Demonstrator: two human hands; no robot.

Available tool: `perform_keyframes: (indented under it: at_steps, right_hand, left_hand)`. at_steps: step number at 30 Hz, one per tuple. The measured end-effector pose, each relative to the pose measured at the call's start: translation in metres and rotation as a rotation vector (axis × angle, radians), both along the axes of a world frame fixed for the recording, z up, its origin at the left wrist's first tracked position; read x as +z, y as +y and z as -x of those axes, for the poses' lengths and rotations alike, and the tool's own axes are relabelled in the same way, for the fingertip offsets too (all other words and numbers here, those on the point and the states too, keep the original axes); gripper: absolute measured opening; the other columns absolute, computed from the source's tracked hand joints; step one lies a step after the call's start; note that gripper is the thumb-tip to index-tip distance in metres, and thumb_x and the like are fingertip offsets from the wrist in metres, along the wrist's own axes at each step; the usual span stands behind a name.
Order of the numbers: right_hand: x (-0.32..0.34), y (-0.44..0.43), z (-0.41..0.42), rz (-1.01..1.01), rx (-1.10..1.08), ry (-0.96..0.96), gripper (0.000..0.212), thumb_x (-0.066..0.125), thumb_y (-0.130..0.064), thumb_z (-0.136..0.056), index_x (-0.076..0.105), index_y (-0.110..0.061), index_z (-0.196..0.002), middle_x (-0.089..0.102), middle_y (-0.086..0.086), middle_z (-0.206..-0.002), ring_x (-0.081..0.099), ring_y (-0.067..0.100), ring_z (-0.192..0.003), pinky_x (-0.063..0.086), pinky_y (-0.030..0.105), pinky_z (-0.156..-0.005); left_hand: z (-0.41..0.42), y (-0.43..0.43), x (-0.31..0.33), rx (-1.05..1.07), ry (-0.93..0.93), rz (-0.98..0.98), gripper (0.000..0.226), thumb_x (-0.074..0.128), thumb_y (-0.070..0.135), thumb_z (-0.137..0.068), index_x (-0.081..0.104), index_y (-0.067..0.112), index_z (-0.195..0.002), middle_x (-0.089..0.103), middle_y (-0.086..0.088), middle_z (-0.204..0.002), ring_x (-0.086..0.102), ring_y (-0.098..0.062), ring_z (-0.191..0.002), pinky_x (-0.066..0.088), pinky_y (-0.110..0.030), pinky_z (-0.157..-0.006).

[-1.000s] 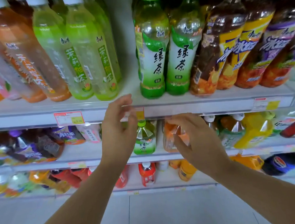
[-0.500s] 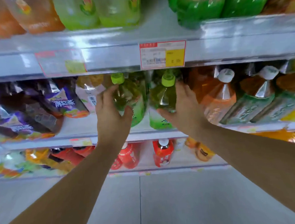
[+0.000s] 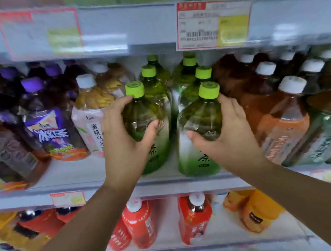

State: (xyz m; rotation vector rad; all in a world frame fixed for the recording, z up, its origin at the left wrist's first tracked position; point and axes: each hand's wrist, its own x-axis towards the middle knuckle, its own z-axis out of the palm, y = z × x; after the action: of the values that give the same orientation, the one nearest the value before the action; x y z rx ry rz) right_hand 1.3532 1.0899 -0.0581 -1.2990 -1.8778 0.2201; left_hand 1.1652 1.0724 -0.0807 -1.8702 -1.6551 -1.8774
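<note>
I'm working at the middle shelf (image 3: 72,175), which is packed with rows of drinks. The upper shelf edge (image 3: 147,25) hangs low over the caps. The two bottles I care about stand at the front of the green rows, side by side with a narrow gap between them: the left green tea bottle (image 3: 141,115) and the right green tea bottle (image 3: 200,158).

My left hand (image 3: 123,142) is curled round the shoulder of the left one, thumb across the front and fingers behind. My right hand (image 3: 233,135) wraps the other the same way, thumb low on the front. Both bottles look upright, with their bases on the shelf.

To take them out well, I judge I should draw them straight toward me and low, so the left lime cap (image 3: 134,89) and right lime cap (image 3: 208,90) clear the edge overhead. I'd grip at the shoulder rather than the neck, since full bottles will likely swing.

The peach oolong bottle (image 3: 90,121) stands just beside my left hand, and the orange-labelled tea bottle (image 3: 282,127) just beside my right. I'd pull evenly so neither gets knocked.
</note>
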Motion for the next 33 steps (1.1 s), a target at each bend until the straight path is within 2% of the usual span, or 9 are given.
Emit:
perform_keyframes:
  at_steps: [3,8,13,17,19,22,26,31,33]
  right_hand:
    - [-0.006,0.003,0.001,-0.04,0.011,0.018,0.087,0.062,-0.052,-0.063,0.033,-0.022,-0.139,0.04,-0.007,-0.122,0.034,0.012,-0.118,0.025,0.017,-0.095]
    - [-0.01,0.003,0.0,-0.064,0.021,0.045,0.084,0.062,-0.054,-0.063,0.034,-0.025,-0.137,0.041,-0.007,-0.128,0.035,0.014,-0.124,0.034,0.028,-0.101]
    - [-0.005,0.0,-0.002,-0.024,0.028,0.016,0.082,0.066,-0.052,-0.069,0.032,-0.024,-0.138,0.04,-0.005,-0.131,0.034,0.015,-0.126,0.034,0.031,-0.103]
    - [0.007,-0.011,-0.007,0.068,0.077,-0.033,0.082,0.068,-0.05,-0.075,0.027,-0.023,-0.141,0.04,-0.006,-0.133,0.032,0.014,-0.13,0.024,0.019,-0.098]
    - [0.021,-0.019,-0.013,0.154,0.14,0.131,0.077,0.066,-0.049,-0.078,0.03,-0.024,-0.141,0.043,-0.012,-0.129,0.04,0.007,-0.123,0.028,0.018,-0.096]
    - [0.047,-0.012,-0.017,0.08,0.105,0.365,0.047,0.049,-0.034,-0.094,0.04,-0.021,-0.139,0.051,-0.008,-0.125,0.046,0.004,-0.111,0.033,0.012,-0.087]
    - [0.074,0.035,-0.015,0.115,0.074,0.116,0.038,0.048,-0.019,-0.096,0.048,-0.014,-0.133,0.06,0.007,-0.115,0.057,0.02,-0.104,0.038,0.018,-0.074]
    - [0.083,0.074,-0.008,0.301,0.178,-0.035,0.042,0.057,-0.023,-0.092,0.05,-0.013,-0.132,0.052,0.011,-0.129,0.049,0.023,-0.119,0.041,0.026,-0.083]
    - [0.083,0.081,-0.007,0.301,0.215,-0.093,0.039,0.056,-0.025,-0.092,0.051,-0.011,-0.128,0.052,0.01,-0.128,0.048,0.026,-0.119,0.043,0.031,-0.089]
  left_hand:
    - [0.01,0.009,-0.01,-0.054,0.01,-0.039,0.06,0.072,0.034,-0.078,0.039,0.031,-0.127,0.049,0.006,-0.126,0.045,-0.011,-0.124,0.036,-0.034,-0.108]
    - [0.014,0.006,-0.006,-0.237,-0.04,-0.066,0.065,0.071,0.033,-0.069,0.045,0.019,-0.127,0.048,0.02,-0.119,0.044,0.017,-0.112,0.031,-0.003,-0.096]
    - [0.014,-0.003,-0.001,-0.359,-0.015,-0.021,0.064,0.069,0.038,-0.063,0.042,0.035,-0.121,0.049,0.023,-0.117,0.043,0.022,-0.111,0.029,0.002,-0.09]
    - [0.02,-0.003,0.007,-0.394,-0.024,0.116,0.075,0.072,0.051,-0.062,0.04,0.039,-0.128,0.05,0.019,-0.126,0.04,0.016,-0.119,0.029,-0.006,-0.097]
    - [0.021,-0.006,0.013,-0.387,-0.016,0.178,0.079,0.074,0.057,-0.062,0.032,0.05,-0.128,0.048,0.022,-0.125,0.04,0.012,-0.122,0.03,-0.016,-0.101]
    - [0.016,-0.011,0.021,-0.319,0.058,0.239,0.096,0.075,0.038,-0.073,0.008,0.051,-0.14,0.042,0.01,-0.134,0.039,-0.004,-0.127,0.033,-0.026,-0.101]
    - [0.003,-0.014,0.025,-0.116,0.315,0.207,0.093,0.065,0.034,-0.079,0.0,0.055,-0.141,0.032,0.005,-0.13,0.052,-0.026,-0.099,0.043,-0.035,-0.085]
    - [0.003,-0.009,0.014,-0.088,0.289,0.119,0.077,0.064,0.034,-0.08,0.017,0.049,-0.139,0.032,0.009,-0.129,0.043,-0.012,-0.101,0.031,-0.013,-0.07]
    - [0.003,-0.007,0.012,-0.084,0.276,0.096,0.075,0.065,0.035,-0.081,0.019,0.048,-0.139,0.034,0.01,-0.128,0.043,-0.011,-0.105,0.034,-0.017,-0.073]
